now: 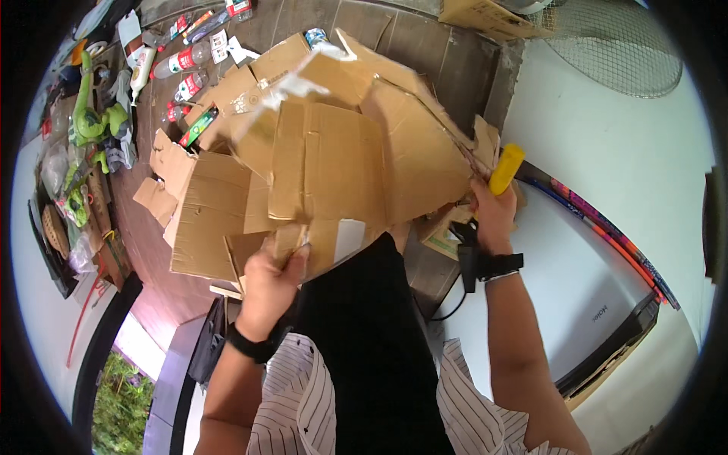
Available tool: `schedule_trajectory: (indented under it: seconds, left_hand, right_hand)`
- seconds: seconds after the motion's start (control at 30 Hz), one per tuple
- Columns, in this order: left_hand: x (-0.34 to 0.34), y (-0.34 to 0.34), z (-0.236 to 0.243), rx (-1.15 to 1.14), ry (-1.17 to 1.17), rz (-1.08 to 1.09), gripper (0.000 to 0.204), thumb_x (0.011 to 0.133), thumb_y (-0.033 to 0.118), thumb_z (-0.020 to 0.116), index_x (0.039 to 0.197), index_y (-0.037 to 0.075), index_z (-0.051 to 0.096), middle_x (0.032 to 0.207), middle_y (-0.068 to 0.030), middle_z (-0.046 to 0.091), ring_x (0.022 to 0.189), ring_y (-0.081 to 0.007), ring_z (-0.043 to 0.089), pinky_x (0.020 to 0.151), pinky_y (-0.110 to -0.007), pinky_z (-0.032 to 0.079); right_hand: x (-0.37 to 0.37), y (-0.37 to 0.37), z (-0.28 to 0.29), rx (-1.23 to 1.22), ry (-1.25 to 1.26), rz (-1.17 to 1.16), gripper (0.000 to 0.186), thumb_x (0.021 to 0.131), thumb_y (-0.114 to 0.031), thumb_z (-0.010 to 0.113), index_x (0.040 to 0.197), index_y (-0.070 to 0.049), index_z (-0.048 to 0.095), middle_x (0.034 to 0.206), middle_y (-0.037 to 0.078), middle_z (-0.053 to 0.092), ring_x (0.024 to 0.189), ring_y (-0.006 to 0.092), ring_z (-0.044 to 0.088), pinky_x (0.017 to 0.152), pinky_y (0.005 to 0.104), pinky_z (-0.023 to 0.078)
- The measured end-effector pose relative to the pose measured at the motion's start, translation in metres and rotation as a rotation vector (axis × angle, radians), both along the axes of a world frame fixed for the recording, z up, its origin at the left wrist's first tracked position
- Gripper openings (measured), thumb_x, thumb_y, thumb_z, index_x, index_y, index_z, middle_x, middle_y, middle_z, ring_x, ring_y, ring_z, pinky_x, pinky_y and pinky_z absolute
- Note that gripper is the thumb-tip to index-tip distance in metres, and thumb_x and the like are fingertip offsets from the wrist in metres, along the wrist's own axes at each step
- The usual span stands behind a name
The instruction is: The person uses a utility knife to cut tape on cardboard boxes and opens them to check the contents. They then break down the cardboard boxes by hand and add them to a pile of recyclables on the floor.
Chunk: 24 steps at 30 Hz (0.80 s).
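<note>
A large opened-out cardboard box (337,163) is held up in front of me, with creased flaps and a white label on its near panel. My left hand (273,280) is closed on the box's near edge, the thumb on top. At the box's right edge my right hand (494,216) is closed round a yellow handle (506,168) that sticks up out of the fist. What kind of tool the handle belongs to cannot be made out. Beneath and left of the box lie more flattened cardboard pieces (208,216).
Several plastic bottles (186,59) lie on the brown floor at the upper left, near a green toy dinosaur (89,121). A white appliance (561,265) stands at the right. A wire mesh basket (622,53) is at the upper right, beside a cardboard box (485,19).
</note>
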<state>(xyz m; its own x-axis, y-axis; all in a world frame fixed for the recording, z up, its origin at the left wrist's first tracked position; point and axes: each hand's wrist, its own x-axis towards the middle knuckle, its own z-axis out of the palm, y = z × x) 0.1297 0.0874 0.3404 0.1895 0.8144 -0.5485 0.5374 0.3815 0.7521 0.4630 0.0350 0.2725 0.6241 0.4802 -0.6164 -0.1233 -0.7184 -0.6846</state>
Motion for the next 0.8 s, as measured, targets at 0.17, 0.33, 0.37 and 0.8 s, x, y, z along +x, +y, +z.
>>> schedule_trajectory:
  seconds: [0.17,0.33,0.37,0.8]
  left_hand:
    - [0.007,-0.002,-0.002,0.086,0.129,-0.122,0.017,0.084,0.013,0.065,0.098,0.004,0.065,0.081,-0.0165,0.064,0.071,-0.0306,0.064,0.063,-0.037,0.049]
    - [0.026,-0.022,0.003,0.163,0.239,-0.541,0.018,0.082,0.017,0.065,0.096,0.006,0.065,0.075,-0.0131,0.059,0.072,-0.0287,0.063,0.06,-0.041,0.049]
    - [0.034,-0.03,0.007,0.235,0.188,-0.782,0.023,0.083,0.019,0.064,0.102,0.006,0.063,0.083,-0.0119,0.06,0.08,-0.0282,0.062,0.064,-0.039,0.049]
    - [0.016,-0.045,0.002,-0.1,0.223,-0.937,0.036,0.078,0.024,0.069,0.109,0.01,0.057,0.103,-0.0119,0.059,0.105,-0.032,0.056,0.094,-0.045,0.042]
  right_hand:
    - [0.002,-0.001,-0.009,-0.057,0.035,0.181,0.017,0.081,-0.011,0.065,0.092,-0.002,0.056,0.07,0.002,0.055,0.054,0.0088,0.051,0.048,0.0242,0.041]
    - [-0.005,0.03,-0.01,-0.153,-0.323,0.521,0.042,0.081,-0.029,0.066,0.111,0.0,0.056,0.092,0.02,0.065,0.091,0.0372,0.063,0.077,0.0386,0.048]
    - [-0.005,0.033,-0.016,-0.11,-0.267,0.5,0.04,0.081,-0.028,0.065,0.109,0.0,0.057,0.09,0.02,0.065,0.089,0.0371,0.063,0.076,0.0389,0.048]
    - [0.028,0.009,-0.013,0.007,-0.114,0.372,0.014,0.08,-0.004,0.061,0.093,0.001,0.06,0.07,0.004,0.058,0.062,0.0127,0.057,0.058,0.0275,0.047]
